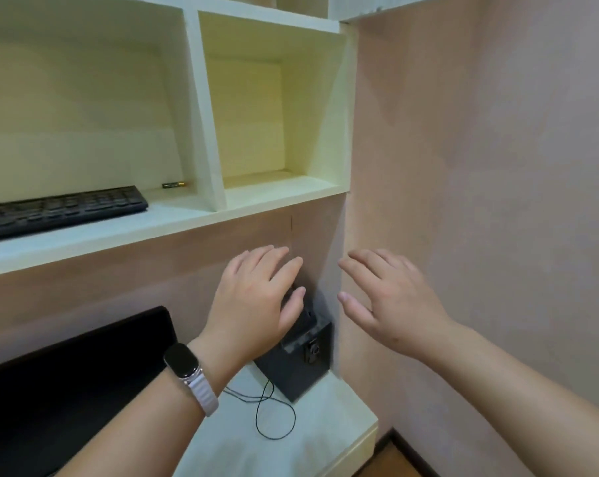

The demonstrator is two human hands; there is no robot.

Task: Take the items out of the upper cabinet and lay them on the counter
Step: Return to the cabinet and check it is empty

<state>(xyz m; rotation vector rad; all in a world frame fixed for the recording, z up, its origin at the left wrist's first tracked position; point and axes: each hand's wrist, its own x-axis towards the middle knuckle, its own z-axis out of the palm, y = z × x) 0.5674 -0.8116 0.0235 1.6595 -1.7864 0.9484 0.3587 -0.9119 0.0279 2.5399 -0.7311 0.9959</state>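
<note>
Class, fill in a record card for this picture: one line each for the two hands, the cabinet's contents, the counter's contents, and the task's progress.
left hand: open, fingers spread, holds nothing; in front of the box, contact unclear; watch on wrist
right hand: open, holds nothing, raised near the wall
cabinet: keyboard and battery in the left compartment
counter: black box, thin cable, monitor
progress: keyboard and battery not yet taken out
</note>
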